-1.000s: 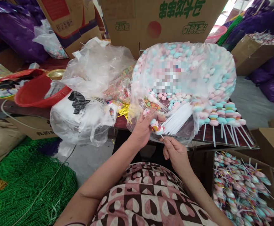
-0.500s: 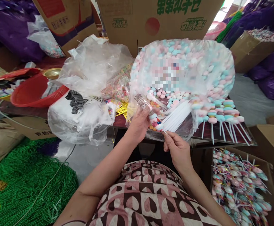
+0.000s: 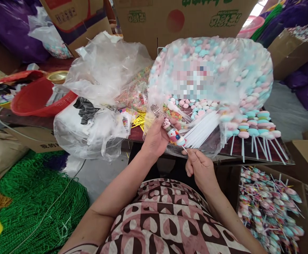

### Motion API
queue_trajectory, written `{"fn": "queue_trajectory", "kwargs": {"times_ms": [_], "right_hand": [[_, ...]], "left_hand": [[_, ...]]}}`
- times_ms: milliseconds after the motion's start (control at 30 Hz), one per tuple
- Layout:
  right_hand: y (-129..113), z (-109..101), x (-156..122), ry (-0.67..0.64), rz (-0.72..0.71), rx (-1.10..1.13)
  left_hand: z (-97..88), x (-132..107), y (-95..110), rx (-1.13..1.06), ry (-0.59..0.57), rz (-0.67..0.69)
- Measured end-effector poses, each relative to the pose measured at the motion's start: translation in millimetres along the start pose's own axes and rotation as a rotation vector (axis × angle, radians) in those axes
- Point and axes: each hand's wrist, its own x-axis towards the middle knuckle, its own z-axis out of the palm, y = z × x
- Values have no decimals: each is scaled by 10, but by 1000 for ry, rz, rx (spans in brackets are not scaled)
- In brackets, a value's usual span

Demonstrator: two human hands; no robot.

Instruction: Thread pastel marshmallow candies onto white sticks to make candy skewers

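My left hand (image 3: 155,139) is closed around a marshmallow lollipop (image 3: 174,135) in a clear printed wrapper. The candy tilts down to the right, and its upper end partly hides behind my fingers. Thumb and fingertips of my right hand (image 3: 200,166) pinch the lower end of its thin white stick (image 3: 185,149). Just behind both hands lies a bundle of white sticks (image 3: 203,132) on a plastic bag. To the right, several marshmallow skewers (image 3: 256,127) rest with their sticks over the table edge.
A large bag of pastel marshmallows (image 3: 245,76) fills the table's back right. Gold twist ties (image 3: 140,121), a bag of white wrappers (image 3: 87,132) and a red basket (image 3: 32,102) are on the left. Below right stands a box of wrapped lollipops (image 3: 269,208); green cord (image 3: 43,197) heaps at lower left.
The view has shifted slightly. My left hand has turned a little, so more of the wrapped marshmallows shows beside its fingers. My right hand still pinches the stick.
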Motion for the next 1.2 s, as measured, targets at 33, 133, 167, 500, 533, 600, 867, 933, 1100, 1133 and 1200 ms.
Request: {"fn": "queue_trajectory", "kwargs": {"times_ms": [33,133,167,500,533,600,867,933,1100,1133,1200], "right_hand": [[-5,6,9,-18,26,32],[-22,23,33,-74,104,102],[-24,31,40,-92,123,112],[29,121,53,-97,-11,-96],[26,126,52,-92,-58,-193],[25,123,61,-72,-144,-345],[53,83,93,-6,-217,-324],[44,106,85,-46,-126,-223],[9,156,125,-138,90,168],[-5,155,134,-144,111,231],[-36,145,142,-156,139,304]], "left_hand": [[-4,-6,-15,-11,-15,-6],[6,-37,-53,-16,-48,-3],[14,-49,-63,-4,-49,2],[-1,-71,-177,72,25,29],[-9,-62,-185,78,21,27],[-24,-40,-184,82,31,31],[-17,-26,-154,94,23,28],[-1,-75,-206,122,-2,-8],[-29,-182,-320,180,-65,-133],[-43,-183,-314,180,-94,-145],[-68,-161,-270,163,-154,-136]]}}
